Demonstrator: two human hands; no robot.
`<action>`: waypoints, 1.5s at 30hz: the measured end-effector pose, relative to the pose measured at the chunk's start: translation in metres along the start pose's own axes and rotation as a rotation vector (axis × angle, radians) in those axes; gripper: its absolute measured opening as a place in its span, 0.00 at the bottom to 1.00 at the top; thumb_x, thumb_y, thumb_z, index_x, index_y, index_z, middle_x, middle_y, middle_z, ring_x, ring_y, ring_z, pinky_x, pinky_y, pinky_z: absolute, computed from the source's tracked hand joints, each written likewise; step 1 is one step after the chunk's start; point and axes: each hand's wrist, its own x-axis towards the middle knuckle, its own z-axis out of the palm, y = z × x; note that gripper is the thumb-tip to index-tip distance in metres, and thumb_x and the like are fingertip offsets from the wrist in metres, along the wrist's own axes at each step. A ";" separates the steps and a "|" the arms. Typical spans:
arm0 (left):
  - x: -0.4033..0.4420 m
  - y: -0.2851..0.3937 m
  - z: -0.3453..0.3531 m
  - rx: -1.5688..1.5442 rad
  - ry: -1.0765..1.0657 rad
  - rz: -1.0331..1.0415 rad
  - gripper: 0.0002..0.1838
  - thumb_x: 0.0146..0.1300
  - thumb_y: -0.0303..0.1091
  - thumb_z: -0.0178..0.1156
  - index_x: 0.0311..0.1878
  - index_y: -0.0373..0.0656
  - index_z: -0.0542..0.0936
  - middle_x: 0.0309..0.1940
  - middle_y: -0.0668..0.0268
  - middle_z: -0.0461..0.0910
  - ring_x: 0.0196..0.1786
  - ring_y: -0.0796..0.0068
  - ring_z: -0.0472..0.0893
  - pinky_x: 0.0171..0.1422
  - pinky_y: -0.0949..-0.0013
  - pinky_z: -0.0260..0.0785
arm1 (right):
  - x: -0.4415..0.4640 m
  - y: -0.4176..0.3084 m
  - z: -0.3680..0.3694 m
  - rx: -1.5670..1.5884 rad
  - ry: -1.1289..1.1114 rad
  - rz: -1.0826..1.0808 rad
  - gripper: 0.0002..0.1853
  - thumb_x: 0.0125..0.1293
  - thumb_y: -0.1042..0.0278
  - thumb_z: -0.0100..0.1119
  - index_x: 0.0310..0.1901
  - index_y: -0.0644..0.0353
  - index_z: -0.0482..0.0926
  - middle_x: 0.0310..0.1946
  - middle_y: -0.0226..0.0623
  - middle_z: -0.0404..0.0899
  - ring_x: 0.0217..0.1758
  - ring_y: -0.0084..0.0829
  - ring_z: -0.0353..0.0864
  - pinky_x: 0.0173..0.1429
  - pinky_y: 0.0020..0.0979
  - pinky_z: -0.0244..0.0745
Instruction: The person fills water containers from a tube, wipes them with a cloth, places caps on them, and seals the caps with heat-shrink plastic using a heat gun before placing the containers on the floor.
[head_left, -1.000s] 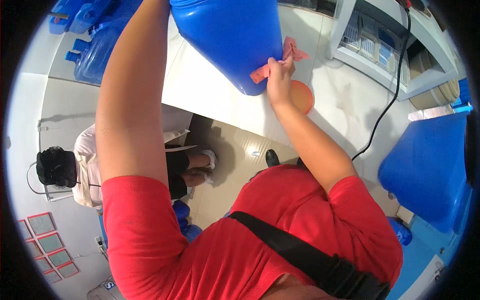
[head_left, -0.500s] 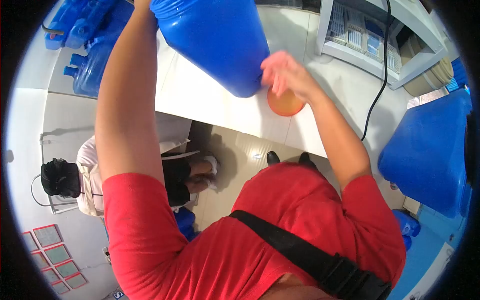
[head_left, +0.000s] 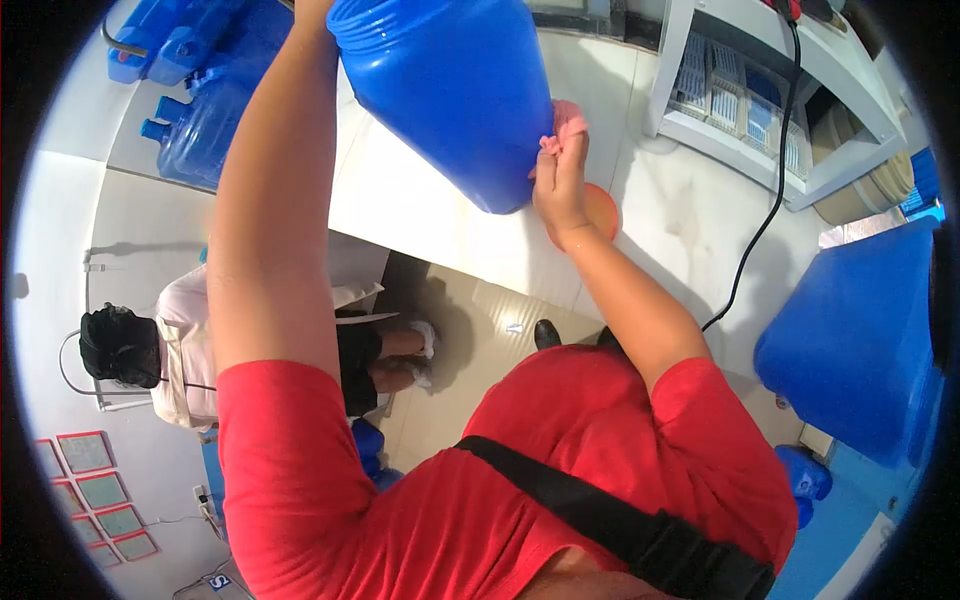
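A large blue plastic container (head_left: 445, 100) leans at a tilt over the white counter (head_left: 400, 190), its threaded neck toward the upper left. My right hand (head_left: 562, 190) presses a crumpled pink cloth (head_left: 569, 120) against the container's lower right side, fingers closed on it. Partly behind that hand, a round orange item (head_left: 602, 210) rests on the counter. My left arm reaches up past the container's neck, and its hand lies beyond the top edge of the frame.
A white rack (head_left: 690, 115) with baskets stands at upper right, a black cable (head_left: 765, 215) running beside it. A big blue bin (head_left: 850, 335) is at right. Clear blue water jugs (head_left: 205, 125) are at upper left. Another person (head_left: 185, 350) in a black head covering is at left.
My right hand swung right, away from the container, and has come back against its side with the pink cloth. The container's neck now shows more than at first.
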 end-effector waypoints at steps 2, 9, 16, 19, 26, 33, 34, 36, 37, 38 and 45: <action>0.000 -0.004 0.006 0.067 0.049 0.040 0.12 0.54 0.42 0.68 0.34 0.43 0.85 0.35 0.54 0.85 0.44 0.51 0.84 0.48 0.58 0.76 | 0.027 -0.030 0.006 0.006 0.006 -0.046 0.25 0.71 0.79 0.44 0.69 0.71 0.57 0.64 0.55 0.62 0.60 0.48 0.69 0.62 0.41 0.71; 0.010 -0.055 0.029 0.089 0.107 0.092 0.11 0.55 0.40 0.68 0.38 0.44 0.84 0.40 0.55 0.84 0.47 0.52 0.82 0.51 0.58 0.75 | 0.206 -0.099 0.023 0.150 -0.109 -0.095 0.14 0.75 0.61 0.56 0.48 0.64 0.82 0.44 0.38 0.86 0.28 0.19 0.77 0.30 0.24 0.74; 0.016 -0.053 0.026 0.093 0.140 0.096 0.11 0.57 0.40 0.66 0.40 0.46 0.84 0.43 0.55 0.84 0.50 0.51 0.82 0.53 0.57 0.75 | 0.125 -0.054 0.007 0.491 0.025 0.742 0.15 0.77 0.57 0.48 0.52 0.55 0.80 0.32 0.27 0.77 0.33 0.20 0.74 0.32 0.24 0.71; 0.017 -0.058 0.030 0.111 0.123 0.067 0.11 0.58 0.40 0.65 0.42 0.47 0.84 0.45 0.54 0.84 0.51 0.51 0.82 0.54 0.56 0.75 | 0.088 -0.108 0.014 0.395 0.041 0.387 0.17 0.81 0.58 0.42 0.56 0.57 0.78 0.40 0.30 0.80 0.35 0.20 0.76 0.32 0.23 0.73; 0.013 -0.057 0.032 0.142 0.091 0.022 0.13 0.61 0.39 0.63 0.47 0.49 0.85 0.49 0.53 0.83 0.54 0.49 0.81 0.57 0.55 0.75 | 0.176 -0.132 0.004 0.146 -0.302 0.246 0.19 0.82 0.59 0.40 0.63 0.59 0.73 0.59 0.40 0.74 0.32 0.23 0.84 0.20 0.21 0.69; 0.000 -0.023 0.010 0.072 0.155 -0.040 0.16 0.65 0.36 0.58 0.55 0.48 0.80 0.54 0.50 0.81 0.56 0.44 0.81 0.57 0.50 0.75 | 0.083 -0.123 0.043 -0.512 -0.159 -0.723 0.25 0.66 0.68 0.56 0.66 0.54 0.73 0.73 0.38 0.63 0.80 0.47 0.55 0.81 0.50 0.49; -0.004 -0.023 0.008 0.085 0.154 -0.055 0.16 0.65 0.36 0.58 0.55 0.48 0.80 0.54 0.50 0.81 0.56 0.44 0.81 0.57 0.50 0.75 | 0.081 -0.119 0.050 -0.675 -0.302 -0.832 0.25 0.65 0.67 0.58 0.66 0.52 0.74 0.74 0.35 0.62 0.82 0.46 0.51 0.83 0.52 0.44; -0.007 -0.033 0.002 0.117 0.127 -0.302 0.13 0.66 0.34 0.56 0.53 0.46 0.80 0.55 0.49 0.79 0.56 0.43 0.80 0.57 0.49 0.74 | 0.084 -0.115 0.061 -0.696 -0.277 -0.965 0.23 0.66 0.65 0.57 0.64 0.47 0.76 0.74 0.29 0.63 0.81 0.44 0.53 0.83 0.53 0.40; -0.024 -0.047 0.005 0.197 0.209 -0.218 0.16 0.64 0.36 0.60 0.53 0.42 0.77 0.51 0.47 0.80 0.54 0.43 0.80 0.56 0.49 0.74 | 0.087 -0.115 0.055 -0.752 -0.307 -1.009 0.21 0.67 0.65 0.56 0.62 0.46 0.77 0.74 0.27 0.63 0.81 0.44 0.53 0.84 0.52 0.40; -0.042 -0.057 0.014 0.141 0.258 -0.245 0.14 0.64 0.39 0.62 0.50 0.43 0.81 0.48 0.50 0.83 0.54 0.48 0.81 0.56 0.52 0.74 | 0.089 -0.113 0.045 -0.811 -0.339 -1.049 0.19 0.69 0.65 0.55 0.61 0.46 0.79 0.74 0.25 0.63 0.81 0.44 0.54 0.84 0.52 0.39; -0.205 -0.023 0.075 0.011 -0.110 -0.477 0.30 0.63 0.36 0.63 0.68 0.47 0.70 0.55 0.53 0.80 0.57 0.48 0.80 0.60 0.50 0.74 | 0.082 -0.098 0.029 -0.746 -0.435 -0.995 0.19 0.66 0.65 0.55 0.58 0.48 0.81 0.74 0.27 0.65 0.80 0.47 0.57 0.83 0.51 0.41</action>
